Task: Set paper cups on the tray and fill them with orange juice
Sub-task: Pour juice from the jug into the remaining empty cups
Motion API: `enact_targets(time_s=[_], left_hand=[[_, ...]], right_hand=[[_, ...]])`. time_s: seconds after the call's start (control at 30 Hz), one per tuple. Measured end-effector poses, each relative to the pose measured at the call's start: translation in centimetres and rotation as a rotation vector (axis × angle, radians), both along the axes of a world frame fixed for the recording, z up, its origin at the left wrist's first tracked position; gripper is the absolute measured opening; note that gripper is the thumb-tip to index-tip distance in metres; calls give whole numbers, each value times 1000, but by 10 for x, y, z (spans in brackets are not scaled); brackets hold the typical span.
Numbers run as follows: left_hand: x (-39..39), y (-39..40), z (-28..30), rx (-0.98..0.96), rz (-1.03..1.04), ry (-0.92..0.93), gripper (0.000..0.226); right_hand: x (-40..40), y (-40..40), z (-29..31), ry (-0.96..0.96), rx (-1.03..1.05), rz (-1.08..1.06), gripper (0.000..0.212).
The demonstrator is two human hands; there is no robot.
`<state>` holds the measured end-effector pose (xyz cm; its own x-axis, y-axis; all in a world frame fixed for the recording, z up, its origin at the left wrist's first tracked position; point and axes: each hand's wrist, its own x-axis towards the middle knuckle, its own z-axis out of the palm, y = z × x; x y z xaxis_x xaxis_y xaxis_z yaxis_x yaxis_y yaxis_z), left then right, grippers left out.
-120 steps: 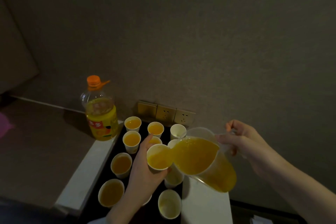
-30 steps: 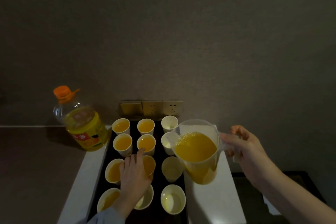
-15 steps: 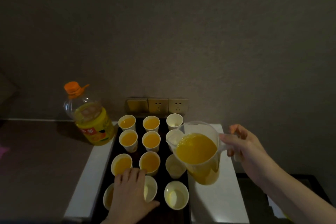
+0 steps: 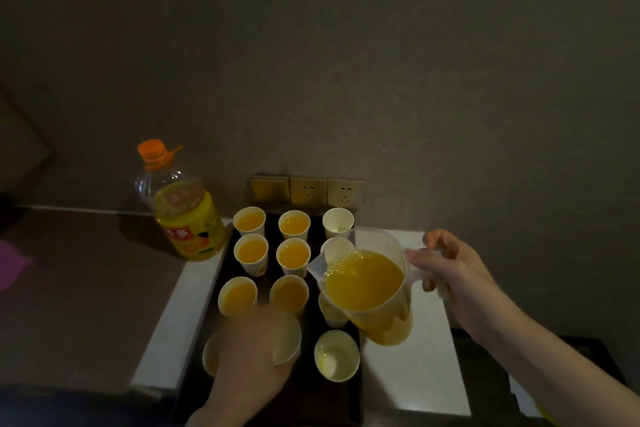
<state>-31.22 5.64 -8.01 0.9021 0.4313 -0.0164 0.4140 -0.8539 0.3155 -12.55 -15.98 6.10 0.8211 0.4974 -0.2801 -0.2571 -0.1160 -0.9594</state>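
Note:
A dark tray (image 4: 311, 399) on a white table top (image 4: 415, 378) carries paper cups in three columns. Several cups in the left and middle columns hold orange juice, such as the far-left cup (image 4: 249, 222). The right column's far cup (image 4: 337, 222) looks empty, and its near cup (image 4: 336, 354) has a little juice at the bottom. My left hand (image 4: 249, 364), blurred, wraps the near middle cup (image 4: 289, 336) and hides part of the near-left cup. My right hand (image 4: 450, 270) grips the handle of a clear pitcher (image 4: 363, 282) of juice, held almost level over the right column.
A large plastic bottle (image 4: 183, 215) with an orange cap stands left of the tray at the table's far corner. Wall sockets (image 4: 308, 191) sit just behind the tray. A pink object (image 4: 10, 263) lies far left. A dark surface (image 4: 491, 392) borders the table on the right.
The poured cup was set back in the middle column. My left hand drew back to the near row and closed on the near middle cup. The pitcher went from tilted to nearly level.

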Motion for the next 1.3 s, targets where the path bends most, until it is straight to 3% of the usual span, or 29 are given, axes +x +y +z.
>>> enact_targets(time_s=[0.1,0.47,0.7,0.93,1.3], left_hand=[[1,2,20,-166,33,-171,86],[23,-2,59,-661,3,-500,102],[26,-14,58,-785,2,-669,96],[26,-16,54,-859,32,-676,96],[30,-15,56,-824,48,-687,100]], right_hand=[[-1,3,5,-18,-13,40,45],[4,17,31,-138,-60,183,30],[15,28,51,-275,-140,236,29],[18,36,68,-354,-184,311,31],[20,38,66,-365,-208,330,32]])
